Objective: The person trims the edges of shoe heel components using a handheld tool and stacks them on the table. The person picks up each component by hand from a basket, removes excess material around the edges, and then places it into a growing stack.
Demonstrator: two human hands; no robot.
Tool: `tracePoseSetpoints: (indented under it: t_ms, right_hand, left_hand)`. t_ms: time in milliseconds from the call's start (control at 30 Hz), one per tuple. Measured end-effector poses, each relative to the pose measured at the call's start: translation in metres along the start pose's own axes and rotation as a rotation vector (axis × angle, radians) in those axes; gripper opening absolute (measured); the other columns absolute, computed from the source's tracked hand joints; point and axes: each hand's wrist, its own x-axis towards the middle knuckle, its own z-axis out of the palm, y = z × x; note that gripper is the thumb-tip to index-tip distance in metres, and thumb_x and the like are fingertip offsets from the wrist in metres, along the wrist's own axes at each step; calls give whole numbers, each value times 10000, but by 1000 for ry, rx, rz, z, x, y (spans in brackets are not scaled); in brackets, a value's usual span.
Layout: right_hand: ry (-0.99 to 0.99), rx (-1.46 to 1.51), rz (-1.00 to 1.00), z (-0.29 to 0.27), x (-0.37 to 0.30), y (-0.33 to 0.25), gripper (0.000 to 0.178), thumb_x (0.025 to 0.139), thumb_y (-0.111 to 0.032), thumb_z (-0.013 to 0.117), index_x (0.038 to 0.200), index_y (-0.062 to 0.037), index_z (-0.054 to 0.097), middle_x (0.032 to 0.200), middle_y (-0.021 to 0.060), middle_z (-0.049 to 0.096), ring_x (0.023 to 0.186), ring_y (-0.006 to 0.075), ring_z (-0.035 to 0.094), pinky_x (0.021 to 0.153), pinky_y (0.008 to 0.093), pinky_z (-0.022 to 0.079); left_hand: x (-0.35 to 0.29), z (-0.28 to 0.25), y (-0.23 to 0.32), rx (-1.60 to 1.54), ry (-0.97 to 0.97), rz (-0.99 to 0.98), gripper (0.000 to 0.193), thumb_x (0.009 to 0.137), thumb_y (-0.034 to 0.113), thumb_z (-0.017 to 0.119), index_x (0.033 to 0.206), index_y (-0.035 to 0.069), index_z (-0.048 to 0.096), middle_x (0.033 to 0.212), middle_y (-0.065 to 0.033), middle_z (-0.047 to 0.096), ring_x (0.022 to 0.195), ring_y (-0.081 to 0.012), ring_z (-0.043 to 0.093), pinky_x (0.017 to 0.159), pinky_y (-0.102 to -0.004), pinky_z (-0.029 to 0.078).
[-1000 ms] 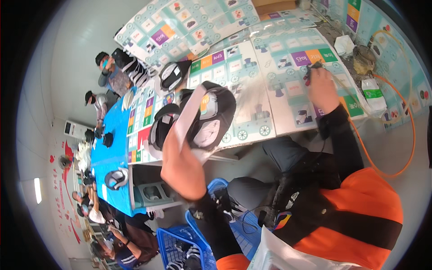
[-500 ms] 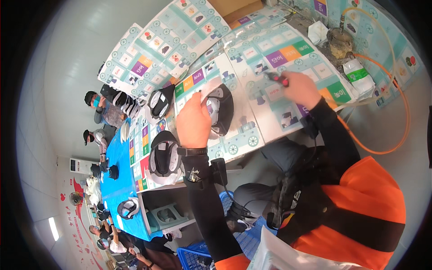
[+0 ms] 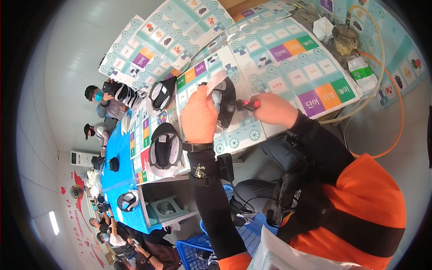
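Observation:
In my left hand (image 3: 198, 116) I grip an upturned cap (image 3: 228, 101) with a dark crown and a white brim or lining. The fingers close over its near-left edge, and part of the cap is hidden behind them. My right hand (image 3: 274, 109) is closed around a small dark tool with red parts (image 3: 247, 105); its exact kind cannot be made out. That tool's far end reaches the cap's right side, touching it or very close. Left of my left wrist sits another upturned dark cap (image 3: 165, 150), and a third cap (image 3: 160, 96) lies farther off.
A printed sheet (image 3: 297, 74) covers the table, and decorated boards (image 3: 173, 33) stand at its far side. An orange hose (image 3: 399, 112) hangs at the right, near a green-and-white packet (image 3: 361, 72). Below are blue baskets (image 3: 193, 252); people work along the blue table (image 3: 114, 180).
My right hand has come left and down with the tool, from over the sheet to the cap's right side. My left hand still holds the cap, now tilted more on edge.

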Motion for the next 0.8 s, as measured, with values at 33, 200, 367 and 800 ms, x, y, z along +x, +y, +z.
tracePoseSetpoints:
  t_ms: [33,200,367,800]
  right_hand:
    - [42,-33,-4,1,-1,2,250,820,-143,637,1014,-9,718,918,253,709,914,475,668,773,522,513]
    - [-14,-22,-1,3,-2,-2,230,820,-149,636,986,-11,715,911,250,714,925,479,667,780,526,516]
    - [69,26,33,1,2,-7,234,821,-137,634,999,-12,722,881,246,713,887,478,669,771,523,519]
    - [30,39,-72,7,8,-14,233,772,-117,550,856,35,704,837,339,666,868,546,645,798,601,510]
  left_hand:
    - [0,1,0,-2,2,-3,217,1004,196,663,1145,33,693,958,-256,728,887,-474,694,764,-546,539]
    - [-5,-2,-5,-4,51,-5,224,1005,208,673,1142,33,698,951,-254,731,880,-473,696,767,-546,539]
    - [-7,-3,-6,-4,46,-13,230,1003,205,675,1156,35,702,955,-252,735,891,-470,699,774,-544,542]
    - [-16,-5,-8,-3,40,-60,241,1005,221,674,1190,68,701,965,-245,729,911,-464,694,775,-527,544]
